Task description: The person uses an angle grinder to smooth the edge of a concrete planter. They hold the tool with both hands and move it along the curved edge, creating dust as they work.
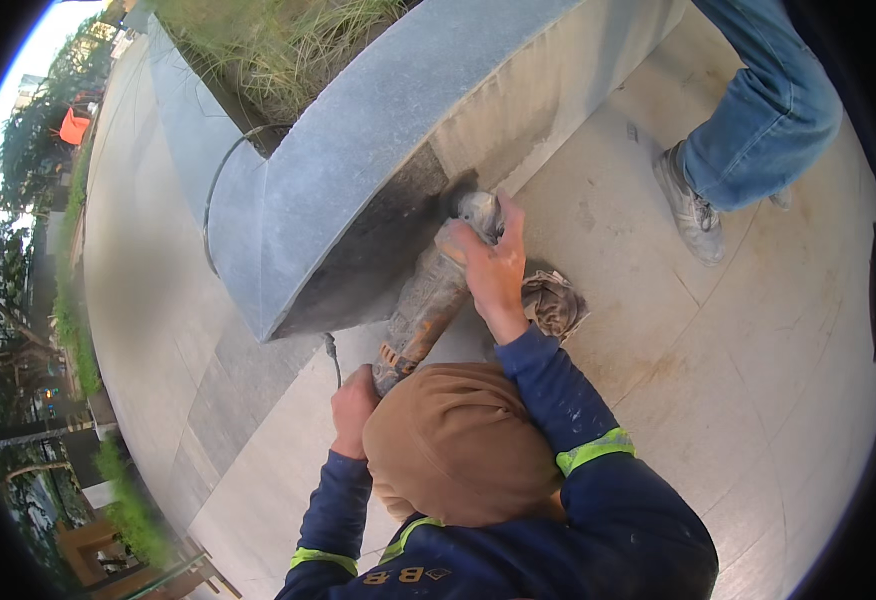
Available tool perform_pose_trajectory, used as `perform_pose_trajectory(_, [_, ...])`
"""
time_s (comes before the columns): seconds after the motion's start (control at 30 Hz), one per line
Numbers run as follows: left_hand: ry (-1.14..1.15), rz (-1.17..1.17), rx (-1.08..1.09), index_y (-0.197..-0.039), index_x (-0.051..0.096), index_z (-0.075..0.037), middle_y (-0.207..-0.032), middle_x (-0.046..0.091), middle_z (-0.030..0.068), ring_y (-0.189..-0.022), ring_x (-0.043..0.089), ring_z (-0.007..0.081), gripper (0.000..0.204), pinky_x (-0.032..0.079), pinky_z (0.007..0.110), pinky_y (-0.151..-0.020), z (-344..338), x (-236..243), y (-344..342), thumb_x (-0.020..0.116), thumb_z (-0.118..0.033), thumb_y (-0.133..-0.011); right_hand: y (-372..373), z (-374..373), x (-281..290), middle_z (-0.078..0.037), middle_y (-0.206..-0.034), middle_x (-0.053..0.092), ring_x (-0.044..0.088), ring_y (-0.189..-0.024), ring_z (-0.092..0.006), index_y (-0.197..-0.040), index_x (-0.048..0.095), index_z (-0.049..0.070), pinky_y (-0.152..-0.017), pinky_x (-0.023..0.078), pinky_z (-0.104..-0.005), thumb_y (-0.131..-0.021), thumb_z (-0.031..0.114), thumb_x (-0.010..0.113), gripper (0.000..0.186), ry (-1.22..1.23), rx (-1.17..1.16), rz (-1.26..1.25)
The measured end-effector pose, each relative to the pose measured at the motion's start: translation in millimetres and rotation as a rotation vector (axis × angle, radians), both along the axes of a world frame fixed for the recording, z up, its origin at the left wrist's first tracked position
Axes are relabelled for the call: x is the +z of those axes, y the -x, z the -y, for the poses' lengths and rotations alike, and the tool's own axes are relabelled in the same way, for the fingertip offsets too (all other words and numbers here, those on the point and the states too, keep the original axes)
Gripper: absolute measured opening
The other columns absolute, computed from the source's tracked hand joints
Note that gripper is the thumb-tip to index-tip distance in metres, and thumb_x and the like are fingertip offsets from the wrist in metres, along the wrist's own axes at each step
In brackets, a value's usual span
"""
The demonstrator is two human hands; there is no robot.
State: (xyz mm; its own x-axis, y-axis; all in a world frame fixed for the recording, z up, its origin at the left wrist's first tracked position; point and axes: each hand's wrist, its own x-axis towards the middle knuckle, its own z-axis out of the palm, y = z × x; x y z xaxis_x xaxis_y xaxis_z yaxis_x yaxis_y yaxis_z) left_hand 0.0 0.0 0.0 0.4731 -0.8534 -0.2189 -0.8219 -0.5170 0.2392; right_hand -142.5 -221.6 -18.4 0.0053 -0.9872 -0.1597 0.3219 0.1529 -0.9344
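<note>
Neither of my hands is in view. In front of me a co-worker in a brown hood (pixel 468 440) and a navy jacket (pixel 598 520) with yellow-green bands bends over, seen from behind. This person grips a long, dusty angle grinder (pixel 428 300): the right hand (pixel 493 265) wraps round its head end, the left hand (pixel 355 405) its rear end. The grinder's head is at the dark, shaded side face (pixel 368 250) of a grey stone planter. Its disc is hidden from me.
The planter's pale top edge (pixel 358 130) comes to a corner, with grass (pixel 278 45) inside. A dark cable (pixel 210 210) loops over it. A second person's jeans leg (pixel 768 120) and grey shoe (pixel 693 205) stand on the paving at right. A crumpled brown thing (pixel 555 303) lies near the grinder.
</note>
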Motion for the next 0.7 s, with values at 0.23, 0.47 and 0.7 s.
perform_pose_trajectory(0.23, [0.163,-0.041,0.025,-0.086,0.053,-0.003,-0.071,0.063,0.0221,-0.07,0.062,0.0437,0.041,0.046,0.05,-0.059,-1,41,7,0.078,-0.032,-0.072,-1,-13,60,-0.021,-0.127,0.053,0.053,-0.118,-0.0241,-0.141,0.037,-0.007,-0.102,0.042,-0.034,-0.081,0.014,0.074,0.074,0.184,-0.047,0.086])
perform_pose_trajectory(0.47, [0.032,-0.034,-0.011,-0.088,0.054,-0.003,-0.071,0.062,0.0219,-0.073,0.062,0.0448,0.042,0.046,0.051,-0.062,-10,-6,2,0.077,-0.035,-0.073,3,-8,-14,-0.022,-0.132,0.053,0.051,-0.123,-0.0285,-0.141,0.039,-0.006,-0.105,0.04,-0.0369,-0.081,0.02,0.075,0.075,0.0,-0.068,-0.133])
perform_pose_trajectory(0.7, [0.183,-0.046,-0.012,-0.089,0.054,-0.004,-0.071,0.063,0.0206,-0.069,0.062,0.0442,0.042,0.047,0.05,-0.058,12,34,15,0.078,-0.034,-0.071,11,-2,49,-0.022,-0.131,0.054,0.052,-0.121,-0.0278,-0.141,0.039,-0.005,-0.104,0.04,-0.0366,-0.08,0.019,0.075,0.075,0.174,-0.072,0.021])
